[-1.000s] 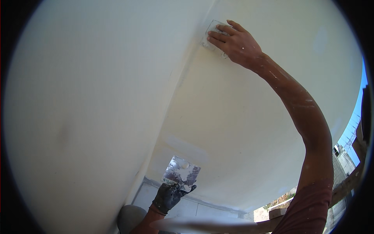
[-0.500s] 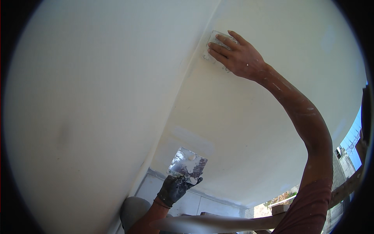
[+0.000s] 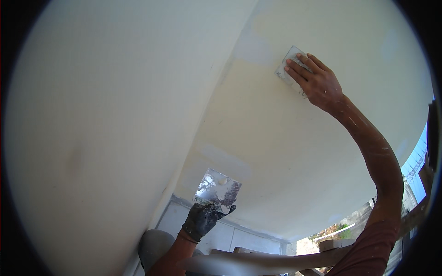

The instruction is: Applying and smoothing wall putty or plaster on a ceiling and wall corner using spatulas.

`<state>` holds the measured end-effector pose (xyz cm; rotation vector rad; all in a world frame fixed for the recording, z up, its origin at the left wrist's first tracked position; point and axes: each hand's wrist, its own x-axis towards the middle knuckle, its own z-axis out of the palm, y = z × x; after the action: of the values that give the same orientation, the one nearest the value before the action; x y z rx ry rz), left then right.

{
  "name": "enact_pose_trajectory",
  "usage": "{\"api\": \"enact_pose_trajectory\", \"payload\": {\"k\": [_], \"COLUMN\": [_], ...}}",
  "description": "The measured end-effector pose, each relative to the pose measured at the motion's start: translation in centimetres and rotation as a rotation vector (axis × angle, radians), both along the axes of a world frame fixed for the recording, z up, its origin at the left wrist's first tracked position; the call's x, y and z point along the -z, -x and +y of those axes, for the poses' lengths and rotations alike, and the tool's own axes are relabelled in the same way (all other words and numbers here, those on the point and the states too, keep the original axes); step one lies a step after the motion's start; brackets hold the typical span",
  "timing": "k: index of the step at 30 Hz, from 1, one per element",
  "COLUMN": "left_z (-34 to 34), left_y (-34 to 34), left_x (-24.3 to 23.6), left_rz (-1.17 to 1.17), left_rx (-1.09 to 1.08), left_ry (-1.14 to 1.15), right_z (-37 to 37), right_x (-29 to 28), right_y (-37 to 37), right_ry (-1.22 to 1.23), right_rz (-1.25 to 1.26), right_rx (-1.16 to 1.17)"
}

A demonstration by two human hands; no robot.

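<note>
My bare right hand (image 3: 321, 85) presses a flat rectangular putty blade (image 3: 287, 71) against the cream plastered surface (image 3: 267, 119), fingers spread over its back. A greyish fresh-looking patch (image 3: 254, 48) lies on that surface left of the blade, near the corner line. Lower down, my left hand (image 3: 201, 221), in a dark stained glove, grips a shiny square metal plate (image 3: 216, 188) by its lower edge. A small pale dab of putty (image 3: 223, 181) sits on the plate, and smears cover its lower part. The thumb sticks out to the right.
A smooth white wall (image 3: 101, 115) fills the left side and meets the cream surface along a slanting corner. Below are pale panels (image 3: 216, 237), a grey rounded object (image 3: 156, 246) and a wooden pole (image 3: 276, 263). Timber, plants (image 3: 341, 230) and sky show at the right.
My right hand has drawn the blade right and slightly down, away from the corner. The greyish patch there is now uncovered. My left hand and the plate have shifted slightly left and up.
</note>
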<state>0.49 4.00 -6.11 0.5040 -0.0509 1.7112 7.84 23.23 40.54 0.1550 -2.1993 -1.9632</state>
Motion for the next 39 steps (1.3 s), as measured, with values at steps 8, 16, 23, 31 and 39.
{"api": "enact_pose_trajectory", "payload": {"k": [8,16,23,31,39], "left_z": [-1.0,-1.0,-1.2,-0.5,-1.2], "left_y": [0.2,-0.3,0.1,0.1,-0.1], "left_x": [-2.5,-2.4,-2.3,-1.8,-2.9], "left_rz": [-0.163,-0.192,-0.196,0.175,-0.133], "left_rx": [0.112,0.112,0.088,-0.125,0.081], "left_ry": [0.019,0.046,0.068,0.022,0.043], "right_z": [-3.1,-2.6,-5.3,-4.1,-2.6], "right_x": [1.1,1.7,0.8,-1.4,-5.8], "right_y": [2.6,10.8,8.0,1.1,8.6], "right_ry": [0.028,-0.088,0.043,-0.006,-0.089], "right_rz": [-0.036,-0.155,-0.079,-0.018,-0.086], "right_rx": [-0.002,-0.261,0.299,0.312,-0.23]}}
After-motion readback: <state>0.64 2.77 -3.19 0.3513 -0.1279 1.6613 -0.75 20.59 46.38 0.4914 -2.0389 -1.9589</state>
